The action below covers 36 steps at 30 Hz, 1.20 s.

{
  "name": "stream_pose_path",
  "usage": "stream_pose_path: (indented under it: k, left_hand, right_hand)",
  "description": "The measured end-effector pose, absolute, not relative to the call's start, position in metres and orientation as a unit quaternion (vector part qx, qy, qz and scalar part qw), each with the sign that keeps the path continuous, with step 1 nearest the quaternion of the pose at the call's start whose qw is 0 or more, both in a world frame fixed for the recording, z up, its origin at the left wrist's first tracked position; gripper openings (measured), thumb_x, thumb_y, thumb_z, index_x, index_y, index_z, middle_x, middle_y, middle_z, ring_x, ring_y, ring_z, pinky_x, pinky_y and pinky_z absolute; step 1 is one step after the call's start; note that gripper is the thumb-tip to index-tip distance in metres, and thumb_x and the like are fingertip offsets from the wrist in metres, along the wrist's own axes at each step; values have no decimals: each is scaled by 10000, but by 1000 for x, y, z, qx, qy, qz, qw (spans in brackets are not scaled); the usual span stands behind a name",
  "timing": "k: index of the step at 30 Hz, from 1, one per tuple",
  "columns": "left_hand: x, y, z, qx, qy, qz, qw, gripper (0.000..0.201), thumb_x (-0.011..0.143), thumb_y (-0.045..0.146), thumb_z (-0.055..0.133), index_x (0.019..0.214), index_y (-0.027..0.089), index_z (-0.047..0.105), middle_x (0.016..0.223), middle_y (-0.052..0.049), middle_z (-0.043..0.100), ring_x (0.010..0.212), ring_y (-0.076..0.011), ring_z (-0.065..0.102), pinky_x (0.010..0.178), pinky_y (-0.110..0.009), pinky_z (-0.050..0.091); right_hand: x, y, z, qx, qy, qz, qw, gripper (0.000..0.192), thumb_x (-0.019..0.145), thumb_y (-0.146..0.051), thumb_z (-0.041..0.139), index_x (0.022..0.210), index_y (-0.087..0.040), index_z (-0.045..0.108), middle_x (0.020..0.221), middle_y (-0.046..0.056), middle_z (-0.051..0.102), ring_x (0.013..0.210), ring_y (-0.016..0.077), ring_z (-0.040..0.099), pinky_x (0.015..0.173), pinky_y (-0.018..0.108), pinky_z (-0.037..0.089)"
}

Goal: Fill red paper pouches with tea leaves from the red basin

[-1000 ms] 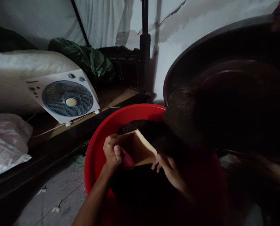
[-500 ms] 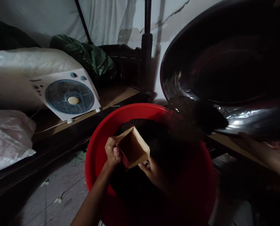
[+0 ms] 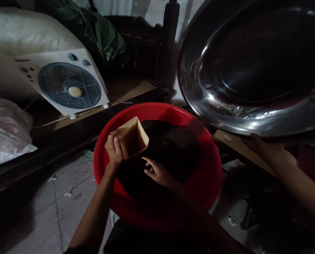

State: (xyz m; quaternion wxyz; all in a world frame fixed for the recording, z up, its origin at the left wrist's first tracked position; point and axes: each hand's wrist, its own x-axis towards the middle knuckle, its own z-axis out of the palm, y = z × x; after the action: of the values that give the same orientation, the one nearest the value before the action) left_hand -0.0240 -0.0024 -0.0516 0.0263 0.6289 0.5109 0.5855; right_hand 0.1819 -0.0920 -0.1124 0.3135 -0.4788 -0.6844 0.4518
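- Paper bag [image 3: 133, 138], brown and held mouth-open, sits at the near-left inside of a red basin [image 3: 107, 165], pinched at its left edge by the left hand [image 3: 114, 150], thumb on the inner face of the paper.
- Just right of that grip, the right hand [image 3: 157, 173] lies loose over a heap of dark granular material [image 3: 173, 148] with fingers spread, grasping nothing; whether the fingertips touch the heap cannot be told in the dim light.
- Judged from this pose, filling goes best with the bag's mouth kept wide and low against the heap, the free hand sweeping material toward the opening rather than lifting it over the paper edge.
- Beyond the right hand, a large steel pan [image 3: 253, 70] is tilted, its lower rim overhanging the basin's far right edge; another person's hand [image 3: 271, 155] supports it from beneath.
- Open room lies mainly over the middle of the heap, between the bag and the basin's right wall; the pan's rim caps upward movement on that side, and the basin wall stands close behind the left hand.
- Well off to the left, a white box fan [image 3: 67, 84] leans on a wooden ledge, with a plastic sack [image 3: 6, 130] beside it.
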Motion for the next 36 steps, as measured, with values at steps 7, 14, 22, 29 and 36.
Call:
stream_pose_path:
  k: [7,14,22,29,36]
  left_hand:
    - [-22,-5,-47,586,520,620,39,473,1030,492,307,1134,160,628,1040,-109,705,959,-210,678,849,-373,530]
    - [-25,-5,-61,575,504,643,37,498,1018,544,311,1183,174,599,1049,-103,679,965,-211,665,864,-375,514]
    - [-31,-8,-74,603,423,674,49,478,972,619,389,1122,215,596,1019,-44,627,952,-190,609,896,-355,467]
    - [-28,-8,-65,613,392,683,61,388,989,558,405,1127,255,604,988,-33,609,927,-182,607,844,-351,477]
    - [-29,-11,-75,623,415,660,59,415,975,589,411,1115,245,597,983,-41,601,916,-191,588,846,-373,461]
  right_hand:
    - [174,-88,-109,-499,-637,480,339,720,897,-255,596,1556,-311,313,1253,81,572,759,109,596,889,376,557]
    - [194,-76,-126,-605,-598,343,397,513,912,-285,540,1423,-251,516,1238,110,599,1141,240,568,1038,458,470]
    - [269,-60,-122,-863,-460,131,162,737,838,-366,691,1512,-333,395,1567,180,306,1400,436,345,982,627,450]
    - [281,-55,-146,-871,-456,154,95,963,819,-339,743,1586,-376,162,1633,215,60,1413,496,294,914,542,505]
    - [283,-64,-160,-872,-471,89,101,675,856,-213,654,1475,-250,388,1455,222,318,1248,390,461,909,437,488]
